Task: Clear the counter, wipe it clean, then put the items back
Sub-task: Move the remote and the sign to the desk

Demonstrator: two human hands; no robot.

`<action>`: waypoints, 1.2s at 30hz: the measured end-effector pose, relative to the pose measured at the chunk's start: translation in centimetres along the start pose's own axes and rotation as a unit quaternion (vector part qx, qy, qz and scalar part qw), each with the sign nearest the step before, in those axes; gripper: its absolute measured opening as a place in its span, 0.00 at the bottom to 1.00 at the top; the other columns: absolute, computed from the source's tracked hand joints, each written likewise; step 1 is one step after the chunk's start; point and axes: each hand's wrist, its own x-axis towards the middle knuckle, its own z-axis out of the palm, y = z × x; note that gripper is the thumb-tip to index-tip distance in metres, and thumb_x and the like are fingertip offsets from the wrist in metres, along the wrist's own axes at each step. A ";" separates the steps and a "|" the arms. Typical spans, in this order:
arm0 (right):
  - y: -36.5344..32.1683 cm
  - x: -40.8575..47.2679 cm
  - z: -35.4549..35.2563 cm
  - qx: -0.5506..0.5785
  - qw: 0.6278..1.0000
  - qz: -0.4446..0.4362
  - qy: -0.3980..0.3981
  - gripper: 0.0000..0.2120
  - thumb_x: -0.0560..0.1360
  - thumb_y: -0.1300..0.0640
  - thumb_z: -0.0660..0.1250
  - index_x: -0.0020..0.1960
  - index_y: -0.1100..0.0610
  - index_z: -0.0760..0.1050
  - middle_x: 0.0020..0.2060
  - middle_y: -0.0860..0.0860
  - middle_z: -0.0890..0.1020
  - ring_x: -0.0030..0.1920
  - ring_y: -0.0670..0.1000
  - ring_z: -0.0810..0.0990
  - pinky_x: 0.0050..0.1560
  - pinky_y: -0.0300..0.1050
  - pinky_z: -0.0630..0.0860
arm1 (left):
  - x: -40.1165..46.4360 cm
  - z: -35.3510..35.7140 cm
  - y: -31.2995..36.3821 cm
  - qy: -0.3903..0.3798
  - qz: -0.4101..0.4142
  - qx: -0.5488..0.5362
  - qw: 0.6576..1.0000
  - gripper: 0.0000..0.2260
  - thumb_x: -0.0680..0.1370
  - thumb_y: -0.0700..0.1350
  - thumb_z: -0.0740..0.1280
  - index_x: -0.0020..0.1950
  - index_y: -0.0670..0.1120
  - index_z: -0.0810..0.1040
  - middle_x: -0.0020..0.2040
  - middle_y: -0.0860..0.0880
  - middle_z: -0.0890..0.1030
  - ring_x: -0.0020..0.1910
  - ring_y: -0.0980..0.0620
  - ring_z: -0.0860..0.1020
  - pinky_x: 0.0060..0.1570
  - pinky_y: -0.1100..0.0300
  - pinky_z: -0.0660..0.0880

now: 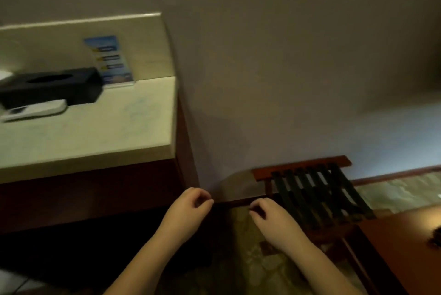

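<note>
Both hands hang low, right of the counter (90,137): left hand (191,206) and right hand (269,218) loosely curled, fingers holding nothing.

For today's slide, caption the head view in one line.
Both hands, left and right, hang empty beside a counter holding a black tissue box.

Dim warm indoor light, motion blur throughout, wide-angle bending at edges
</note>
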 end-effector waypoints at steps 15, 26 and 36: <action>-26.3 5.0 6.9 -0.010 0.968 -0.224 0.113 0.07 0.78 0.55 0.63 0.53 0.53 0.78 0.48 0.46 0.80 0.48 0.45 0.77 0.47 0.40 0.70 | -4.7 -26.6 -16.2 0.211 0.028 -0.027 0.977 0.02 0.77 0.46 0.68 0.46 0.53 0.79 0.45 0.54 0.79 0.44 0.57 0.76 0.43 0.63 0.71; -37.9 14.1 4.2 -0.089 0.965 -0.213 0.123 0.12 0.80 0.53 0.59 0.59 0.54 0.76 0.52 0.49 0.80 0.49 0.48 0.76 0.50 0.43 0.74 | 1.7 -38.8 -18.2 0.231 0.019 0.108 0.967 0.09 0.79 0.48 0.63 0.55 0.47 0.80 0.51 0.51 0.79 0.47 0.55 0.77 0.45 0.57 0.75; -38.5 25.5 2.4 -0.111 0.982 -0.116 0.096 0.10 0.78 0.53 0.60 0.55 0.56 0.75 0.46 0.52 0.80 0.47 0.53 0.77 0.48 0.48 0.75 | 10.2 -41.0 -19.7 0.186 -0.045 0.245 0.950 0.19 0.77 0.52 0.65 0.67 0.48 0.73 0.63 0.47 0.73 0.60 0.47 0.71 0.61 0.50 0.71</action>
